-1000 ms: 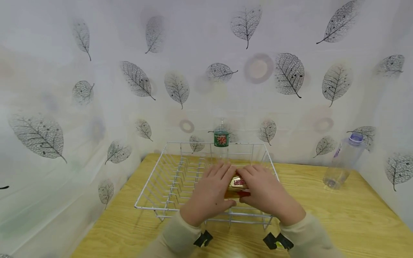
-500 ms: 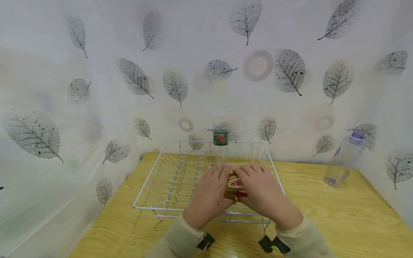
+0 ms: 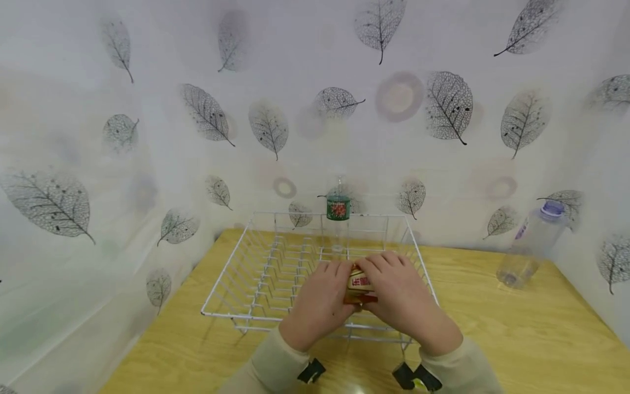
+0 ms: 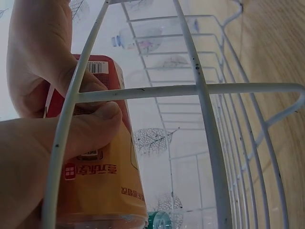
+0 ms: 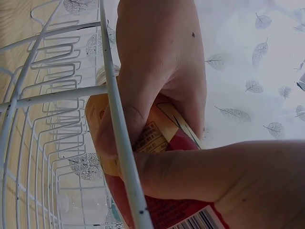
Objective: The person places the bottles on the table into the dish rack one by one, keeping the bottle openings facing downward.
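Observation:
A red and gold drink container (image 3: 360, 282) with red lettering is held between both hands over the near right part of a white wire rack (image 3: 227, 314). The left hand (image 3: 321, 301) grips its left side and the right hand (image 3: 406, 298) its right side, with the thumbs on the near side. In the left wrist view the left thumb lies across the container (image 4: 107, 179), behind rack wires. In the right wrist view the right thumb crosses the red and yellow container (image 5: 178, 205). The hands hide much of its surface in the head view.
A clear bottle with a green label (image 3: 338, 209) stands upright at the rack's far side. A transparent bottle with a purple neck (image 3: 531, 246) is at the right rear of the wooden table (image 3: 492, 328). A leaf-patterned curtain (image 3: 305, 148) hangs behind and at the sides.
The hands have shifted slightly left with the container between them, and the right thumb has drawn in closer to the left one. The head view has also shifted slightly.

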`<control>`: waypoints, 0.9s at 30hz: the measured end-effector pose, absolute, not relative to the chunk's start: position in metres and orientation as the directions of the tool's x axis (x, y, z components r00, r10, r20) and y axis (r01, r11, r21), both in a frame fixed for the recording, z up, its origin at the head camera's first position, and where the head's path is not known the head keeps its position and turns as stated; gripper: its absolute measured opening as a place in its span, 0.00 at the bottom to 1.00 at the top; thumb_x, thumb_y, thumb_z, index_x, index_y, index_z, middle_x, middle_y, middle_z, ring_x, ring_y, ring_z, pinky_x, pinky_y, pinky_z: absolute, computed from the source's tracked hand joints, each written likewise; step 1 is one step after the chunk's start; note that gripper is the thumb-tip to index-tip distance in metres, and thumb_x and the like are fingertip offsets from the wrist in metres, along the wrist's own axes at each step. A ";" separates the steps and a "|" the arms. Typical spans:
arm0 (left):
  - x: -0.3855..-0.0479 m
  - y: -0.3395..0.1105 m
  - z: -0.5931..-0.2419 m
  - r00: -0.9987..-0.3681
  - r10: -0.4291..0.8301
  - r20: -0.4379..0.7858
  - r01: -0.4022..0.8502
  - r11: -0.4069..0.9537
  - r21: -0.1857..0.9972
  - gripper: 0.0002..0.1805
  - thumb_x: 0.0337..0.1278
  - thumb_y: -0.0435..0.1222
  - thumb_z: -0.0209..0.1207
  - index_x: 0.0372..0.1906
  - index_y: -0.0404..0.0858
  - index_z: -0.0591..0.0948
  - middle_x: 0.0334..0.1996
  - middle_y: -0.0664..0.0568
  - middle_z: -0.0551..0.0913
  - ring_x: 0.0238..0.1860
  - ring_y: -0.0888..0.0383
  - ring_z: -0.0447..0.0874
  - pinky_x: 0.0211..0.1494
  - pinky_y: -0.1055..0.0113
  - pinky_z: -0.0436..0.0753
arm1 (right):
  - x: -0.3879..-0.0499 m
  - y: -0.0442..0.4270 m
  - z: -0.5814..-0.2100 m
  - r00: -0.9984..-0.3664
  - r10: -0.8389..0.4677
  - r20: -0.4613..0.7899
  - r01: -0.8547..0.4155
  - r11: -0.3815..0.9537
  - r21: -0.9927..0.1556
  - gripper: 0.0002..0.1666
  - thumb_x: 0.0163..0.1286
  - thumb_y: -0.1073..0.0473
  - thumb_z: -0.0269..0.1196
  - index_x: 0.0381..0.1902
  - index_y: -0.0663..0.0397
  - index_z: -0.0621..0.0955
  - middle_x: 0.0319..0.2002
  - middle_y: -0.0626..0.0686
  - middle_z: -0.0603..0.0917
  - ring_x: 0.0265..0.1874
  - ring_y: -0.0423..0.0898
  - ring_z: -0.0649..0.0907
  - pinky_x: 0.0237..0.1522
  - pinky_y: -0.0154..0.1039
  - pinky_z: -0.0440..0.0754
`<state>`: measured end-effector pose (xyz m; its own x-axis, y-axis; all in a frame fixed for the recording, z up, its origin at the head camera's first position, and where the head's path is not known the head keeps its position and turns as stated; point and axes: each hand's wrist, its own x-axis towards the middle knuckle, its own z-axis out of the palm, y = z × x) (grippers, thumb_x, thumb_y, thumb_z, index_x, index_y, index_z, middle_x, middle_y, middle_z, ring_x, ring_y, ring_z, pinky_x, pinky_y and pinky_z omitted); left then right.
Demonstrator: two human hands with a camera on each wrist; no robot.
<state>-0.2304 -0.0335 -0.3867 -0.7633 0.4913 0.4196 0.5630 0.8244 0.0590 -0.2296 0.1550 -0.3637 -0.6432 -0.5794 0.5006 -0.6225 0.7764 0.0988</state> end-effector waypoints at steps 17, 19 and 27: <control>-0.237 -0.042 -0.384 -0.806 0.445 0.389 0.556 0.796 0.241 0.37 0.52 0.53 0.74 0.62 0.42 0.71 0.52 0.50 0.82 0.48 0.53 0.78 0.50 0.60 0.83 | -0.232 0.168 -0.353 -0.680 -0.546 0.489 -0.695 0.693 -0.192 0.52 0.50 0.44 0.81 0.71 0.50 0.74 0.67 0.52 0.73 0.64 0.56 0.74 0.60 0.58 0.76; -0.238 -0.044 -0.382 -0.810 0.442 0.386 0.556 0.788 0.265 0.37 0.52 0.52 0.74 0.62 0.43 0.71 0.53 0.50 0.81 0.49 0.53 0.78 0.51 0.59 0.82 | -0.232 0.170 -0.352 -0.687 -0.537 0.490 -0.699 0.674 -0.240 0.53 0.51 0.45 0.81 0.73 0.49 0.72 0.69 0.53 0.71 0.66 0.56 0.72 0.60 0.58 0.76; -0.240 -0.051 -0.377 -0.830 0.416 0.370 0.538 0.772 0.338 0.42 0.51 0.49 0.76 0.68 0.41 0.70 0.58 0.49 0.78 0.57 0.51 0.76 0.57 0.55 0.81 | -0.229 0.174 -0.348 -0.735 -0.491 0.467 -0.674 0.603 -0.427 0.55 0.57 0.51 0.79 0.78 0.45 0.64 0.76 0.52 0.61 0.71 0.58 0.65 0.59 0.61 0.77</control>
